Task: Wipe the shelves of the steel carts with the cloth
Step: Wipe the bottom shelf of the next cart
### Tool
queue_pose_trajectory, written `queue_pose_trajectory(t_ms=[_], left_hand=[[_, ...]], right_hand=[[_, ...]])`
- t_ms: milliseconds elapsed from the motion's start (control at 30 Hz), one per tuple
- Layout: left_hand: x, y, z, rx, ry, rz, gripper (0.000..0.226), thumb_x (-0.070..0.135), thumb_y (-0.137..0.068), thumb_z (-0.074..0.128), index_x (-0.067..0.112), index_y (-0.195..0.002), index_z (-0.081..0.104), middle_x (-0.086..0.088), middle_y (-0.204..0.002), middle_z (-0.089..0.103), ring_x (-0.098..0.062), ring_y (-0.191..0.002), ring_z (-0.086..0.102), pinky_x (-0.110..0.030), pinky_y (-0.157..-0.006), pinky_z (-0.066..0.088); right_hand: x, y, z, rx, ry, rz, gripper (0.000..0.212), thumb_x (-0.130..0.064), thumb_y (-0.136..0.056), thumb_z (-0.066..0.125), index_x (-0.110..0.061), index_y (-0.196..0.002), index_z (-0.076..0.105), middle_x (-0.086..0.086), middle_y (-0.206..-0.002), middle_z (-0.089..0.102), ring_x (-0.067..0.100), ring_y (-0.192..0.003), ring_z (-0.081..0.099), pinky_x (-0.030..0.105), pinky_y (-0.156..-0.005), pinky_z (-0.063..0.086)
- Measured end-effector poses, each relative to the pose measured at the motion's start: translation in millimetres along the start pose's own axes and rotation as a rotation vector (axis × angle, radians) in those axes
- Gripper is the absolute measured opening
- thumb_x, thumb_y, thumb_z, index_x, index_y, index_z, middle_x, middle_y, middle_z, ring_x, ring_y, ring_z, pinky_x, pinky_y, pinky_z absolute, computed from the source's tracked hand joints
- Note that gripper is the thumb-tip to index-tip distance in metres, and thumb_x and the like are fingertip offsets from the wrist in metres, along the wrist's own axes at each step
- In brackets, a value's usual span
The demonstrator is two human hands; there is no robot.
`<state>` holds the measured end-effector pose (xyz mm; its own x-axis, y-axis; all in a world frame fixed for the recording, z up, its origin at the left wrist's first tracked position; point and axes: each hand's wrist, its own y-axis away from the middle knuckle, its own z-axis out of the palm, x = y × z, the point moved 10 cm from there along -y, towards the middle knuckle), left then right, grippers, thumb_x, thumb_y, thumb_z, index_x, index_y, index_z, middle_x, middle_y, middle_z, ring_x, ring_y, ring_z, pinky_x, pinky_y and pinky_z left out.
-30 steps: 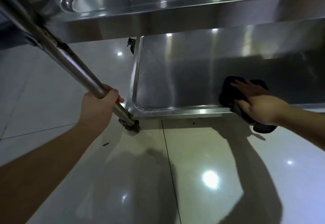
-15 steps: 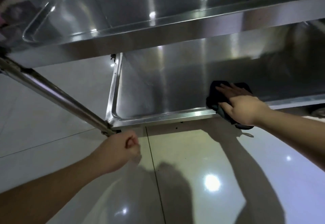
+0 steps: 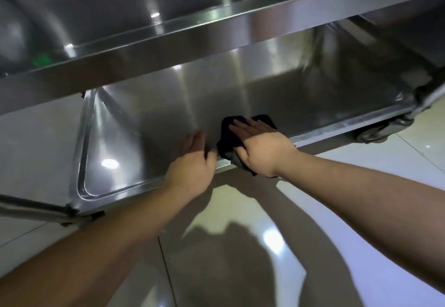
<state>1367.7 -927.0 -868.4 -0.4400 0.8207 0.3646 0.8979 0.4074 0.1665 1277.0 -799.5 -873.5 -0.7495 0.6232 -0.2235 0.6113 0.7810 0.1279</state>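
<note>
1. Head view: the right hand (image 3: pixel 262 150) lies flat, fingers straight, pressing on a dark cloth (image 3: pixel 228 135) near the centre of the picture.
2. The left hand (image 3: pixel 195 162) sits just beside it at 9 o'clock, fingers straight and relaxed, gripping nothing; its fingertips reach over the shelf's front lip, and whether they touch the steel cannot be told.
3. The cloth is bunched under the right palm, lying on the lower shelf (image 3: pixel 144 123) of the steel cart and draping over the near rim (image 3: pixel 125 190) of that shelf.
4. The lower shelf is a shallow tray with a raised edge and rounded corners; apart from the cloth and the hands, only light reflections show in it.
5. The upper shelf (image 3: pixel 168 49) crosses the picture toward 12 o'clock, its front band tilted up to the right; a small green reflection shows at its left, toward 10 o'clock.
6. A caster wheel (image 3: pixel 375 133) stands under the cart's corner at 3 o'clock, blurred.
7. A steel leg tube (image 3: pixel 31 210) runs out at 8 o'clock from the shelf's near left corner.
8. The floor (image 3: pixel 240 210) is glossy pale tile with thin joints, showing lamp glare and the shadows of both arms toward 6 o'clock.
</note>
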Motion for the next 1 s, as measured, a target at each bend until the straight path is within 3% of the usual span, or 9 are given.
queue_pose_trajectory(t_ms=[100, 200, 400, 533, 633, 733, 833, 933, 1000], left_hand=[[8.4, -17.2, 13.0, 0.070, 0.024, 0.009, 0.058, 0.037, -0.110, 0.041, 0.019, -0.164, 0.026, 0.000, -0.173, 0.018, -0.025, -0.157, 0.021, -0.043, -0.126, 0.022], [12.6, -25.0, 17.4, 0.137, -0.061, 0.020, 0.057, 0.034, -0.109, 0.041, 0.015, -0.162, 0.032, -0.004, -0.172, 0.025, -0.023, -0.159, 0.019, -0.034, -0.128, 0.011], [10.4, -26.6, 22.2, 0.169, -0.109, 0.076, 0.075, 0.053, -0.096, 0.024, 0.014, -0.159, 0.039, -0.006, -0.168, 0.034, -0.025, -0.157, 0.026, -0.042, -0.128, 0.020], [11.7, -27.8, 23.5, 0.174, -0.138, 0.060, 0.071, 0.047, -0.097, 0.031, 0.016, -0.160, 0.038, -0.004, -0.169, 0.032, -0.023, -0.156, 0.026, -0.037, -0.128, 0.018], [13.1, -27.5, 24.5, 0.177, -0.163, 0.067, 0.071, 0.047, -0.097, 0.032, 0.015, -0.160, 0.038, -0.004, -0.169, 0.033, -0.022, -0.156, 0.028, -0.035, -0.127, 0.017], [11.9, -31.1, 26.5, 0.167, -0.159, 0.068, 0.073, 0.049, -0.096, 0.032, 0.015, -0.160, 0.037, -0.003, -0.169, 0.031, -0.020, -0.157, 0.025, -0.033, -0.128, 0.014], [14.5, -31.9, 25.6, 0.191, -0.164, 0.075, 0.076, 0.051, -0.094, 0.029, 0.014, -0.159, 0.041, -0.004, -0.168, 0.034, -0.022, -0.156, 0.029, -0.035, -0.127, 0.017], [14.5, -32.3, 24.6, 0.214, -0.171, 0.074, 0.074, 0.049, -0.094, 0.031, 0.012, -0.158, 0.043, -0.006, -0.166, 0.037, -0.024, -0.154, 0.033, -0.034, -0.125, 0.017], [15.2, -32.8, 24.6, 0.228, -0.176, 0.086, 0.072, 0.047, -0.094, 0.033, 0.011, -0.156, 0.045, -0.009, -0.163, 0.042, -0.027, -0.152, 0.037, -0.038, -0.124, 0.024]], right_hand=[[16.2, -3.4, 1.3, -0.017, -0.002, 0.007, 0.064, -0.045, -0.106, 0.033, -0.026, -0.164, 0.016, -0.006, -0.172, 0.011, 0.017, -0.158, 0.005, 0.035, -0.128, 0.003], [49.1, -5.2, -4.2, -0.037, -0.017, 0.028, 0.065, -0.041, -0.104, 0.036, -0.026, -0.164, 0.015, -0.005, -0.172, 0.009, 0.017, -0.158, 0.004, 0.035, -0.127, 0.003], [159.9, 9.9, -32.2, 0.038, -0.067, 0.238, 0.063, -0.039, -0.105, 0.040, -0.024, -0.163, 0.022, -0.002, -0.171, 0.017, 0.021, -0.157, 0.016, 0.037, -0.126, 0.015], [265.5, 39.1, -68.0, 0.166, -0.136, 0.545, 0.053, -0.027, -0.098, 0.048, -0.013, -0.149, 0.043, 0.021, -0.153, 0.045, 0.042, -0.135, 0.048, 0.046, -0.111, 0.040], [332.5, 62.1, -86.7, 0.206, -0.131, 0.803, 0.067, -0.038, -0.089, 0.037, -0.007, -0.148, 0.040, 0.027, -0.151, 0.042, 0.048, -0.134, 0.045, 0.052, -0.112, 0.038], [347.5, 52.0, -83.7, 0.207, -0.086, 0.847, 0.077, -0.043, -0.084, 0.030, -0.003, -0.150, 0.036, 0.023, -0.157, 0.035, 0.049, -0.140, 0.035, 0.056, -0.115, 0.031], [290.2, 7.8, -76.0, 0.198, -0.140, 0.669, 0.059, -0.033, -0.095, 0.046, -0.007, -0.148, 0.042, 0.025, -0.151, 0.043, 0.047, -0.135, 0.043, 0.052, -0.110, 0.037], [162.7, -47.5, -60.8, 0.170, -0.091, 0.189, 0.055, -0.042, -0.086, 0.046, -0.016, -0.134, 0.054, 0.017, -0.137, 0.058, 0.041, -0.119, 0.060, 0.045, -0.099, 0.047], [72.7, -64.7, -37.0, 0.093, -0.032, -0.122, 0.062, -0.043, -0.087, 0.044, -0.022, -0.144, 0.050, 0.007, -0.152, 0.050, 0.033, -0.133, 0.052, 0.044, -0.111, 0.040]])
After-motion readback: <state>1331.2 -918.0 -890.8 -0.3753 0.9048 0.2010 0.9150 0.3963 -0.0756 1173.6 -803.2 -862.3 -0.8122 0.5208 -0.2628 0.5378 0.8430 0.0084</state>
